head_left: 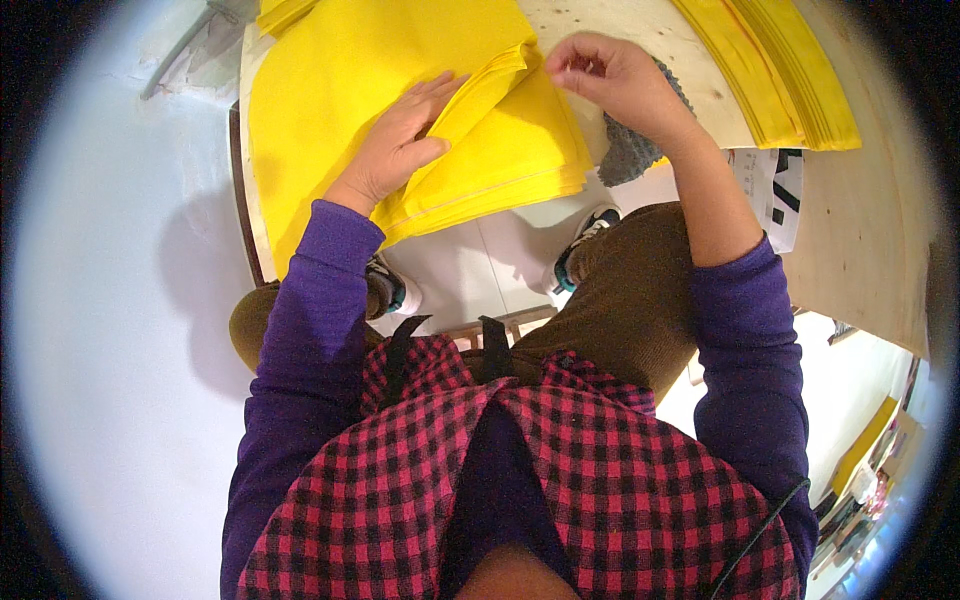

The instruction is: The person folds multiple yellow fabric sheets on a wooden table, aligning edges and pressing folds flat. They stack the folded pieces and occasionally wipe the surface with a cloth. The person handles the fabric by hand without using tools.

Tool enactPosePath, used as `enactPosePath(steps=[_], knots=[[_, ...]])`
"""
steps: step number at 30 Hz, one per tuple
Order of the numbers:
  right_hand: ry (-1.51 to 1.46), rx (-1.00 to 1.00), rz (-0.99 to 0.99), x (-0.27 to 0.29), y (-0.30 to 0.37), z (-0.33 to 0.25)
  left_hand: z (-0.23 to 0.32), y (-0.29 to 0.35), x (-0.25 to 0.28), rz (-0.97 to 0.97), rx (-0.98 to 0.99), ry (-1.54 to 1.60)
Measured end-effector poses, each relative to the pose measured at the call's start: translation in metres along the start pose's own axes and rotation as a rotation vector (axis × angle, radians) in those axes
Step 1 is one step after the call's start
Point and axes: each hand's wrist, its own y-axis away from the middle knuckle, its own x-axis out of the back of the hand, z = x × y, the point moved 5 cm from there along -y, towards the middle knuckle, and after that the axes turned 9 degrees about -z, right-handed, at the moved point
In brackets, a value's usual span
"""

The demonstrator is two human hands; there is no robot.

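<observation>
A stack of yellow cloth sheets (330,75) lies on the wooden table before me, its near edges hanging over the front. My left hand (400,140) rests on the stack with fingers stretched out, the fingertips beside a raised fold (470,105) of the top sheet. Just right of that fold's far end, my right hand (625,85) is held with thumb and fingers pinched together. Whatever lies between those fingertips, if anything, is too small to make out. A dark grey knitted cloth (630,150) sits partly hidden beneath my right wrist.
Another pile of folded yellow cloth (765,80) lies at the far right of the wooden table (660,25). A white sheet with black print (785,200) shows by my right forearm. A pale wall (130,300) stands to the left. My knees and shoes are below the table edge.
</observation>
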Motion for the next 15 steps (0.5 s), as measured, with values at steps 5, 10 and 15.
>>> enactPosePath(steps=[5, 10, 15], knots=[[0.089, 0.113, -0.259, -0.014, 0.016, 0.006, 0.003, 0.000, 0.001, 0.000, 0.013, -0.001], [0.086, 0.070, -0.299, -0.022, 0.016, 0.013, 0.004, -0.002, 0.001, -0.004, 0.016, -0.013], [0.023, 0.012, -0.281, -0.021, 0.013, 0.016, 0.003, -0.002, 0.000, -0.002, 0.009, -0.017]])
